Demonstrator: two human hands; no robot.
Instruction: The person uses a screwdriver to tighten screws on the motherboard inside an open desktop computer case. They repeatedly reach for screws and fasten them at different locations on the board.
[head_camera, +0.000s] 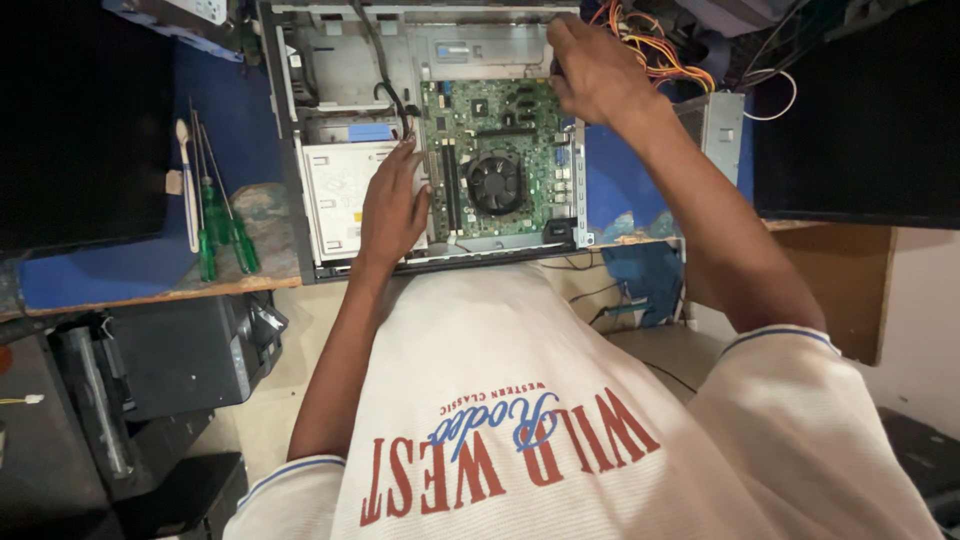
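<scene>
My left hand (392, 205) open, flat on the open computer case's (430, 130) white drive cage (335, 190), my right hand (590, 70) curled at the green motherboard's (495, 160) far corner, grip unclear, green screwdrivers (225, 225) on the worktop (150, 270).

Both arms out, hands down and far apart.
Left hand (392, 205) near, palm down, fingers together pointing far, forearm bare and straight. Right hand (593, 70) farther and right, knuckles up, fingers curled under, arm stretched long from short sleeve.
</scene>
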